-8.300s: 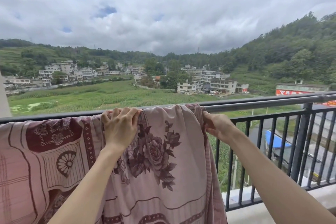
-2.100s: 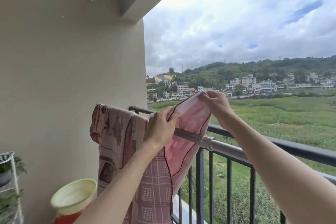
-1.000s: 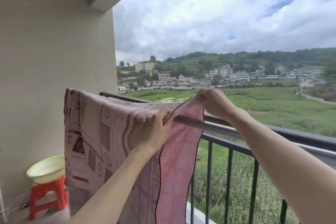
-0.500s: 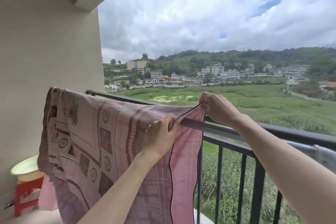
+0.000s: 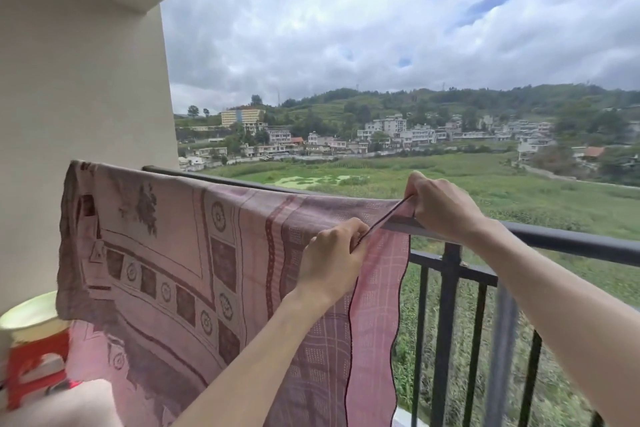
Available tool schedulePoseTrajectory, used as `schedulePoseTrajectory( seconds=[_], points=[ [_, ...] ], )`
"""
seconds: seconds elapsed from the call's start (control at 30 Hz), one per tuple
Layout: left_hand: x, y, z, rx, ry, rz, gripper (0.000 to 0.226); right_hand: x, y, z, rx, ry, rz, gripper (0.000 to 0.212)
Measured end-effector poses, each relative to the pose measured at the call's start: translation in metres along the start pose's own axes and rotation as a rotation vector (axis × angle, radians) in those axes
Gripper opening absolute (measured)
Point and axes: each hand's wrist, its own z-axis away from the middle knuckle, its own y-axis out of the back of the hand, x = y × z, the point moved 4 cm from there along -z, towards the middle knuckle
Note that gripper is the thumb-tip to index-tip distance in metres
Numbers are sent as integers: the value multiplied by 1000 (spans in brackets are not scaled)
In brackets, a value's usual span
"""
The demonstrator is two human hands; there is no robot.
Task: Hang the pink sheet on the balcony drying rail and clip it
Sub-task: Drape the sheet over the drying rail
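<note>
The pink patterned sheet [image 5: 194, 253] hangs over the balcony drying rail [image 5: 571, 243], spread from the wall on the left to about the middle of the view. My left hand [image 5: 332, 256] pinches the sheet's right edge on the near side, just below the rail. My right hand [image 5: 440, 208] pinches the same edge at the top of the rail, pulling it taut between the two hands. No clip shows in either hand.
A beige wall [image 5: 79, 80] closes the balcony on the left. A pale green basin [image 5: 27, 314] sits on a red stool [image 5: 38, 364] at lower left. Black railing bars [image 5: 446, 340] run below the rail, with fields and buildings beyond.
The sheet has been drawn out to the right along the rail and now lies wider and flatter. Both hands kept their pinch on its right edge as the view shifted.
</note>
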Motion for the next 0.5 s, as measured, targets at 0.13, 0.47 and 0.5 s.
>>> schedulePoseTrajectory(
  seconds=[0.13,0.47,0.5],
  points=[
    [5,-9,-12,25,-20,12,19,7,5,-8,29,-9,-26,13],
    [3,-27,-36,63,-1,59,11,24,-1,-29,114,-37,-155,14],
    [0,-26,-38,68,-4,56,10,23,-4,-31,124,-35,-161,13]
  ],
)
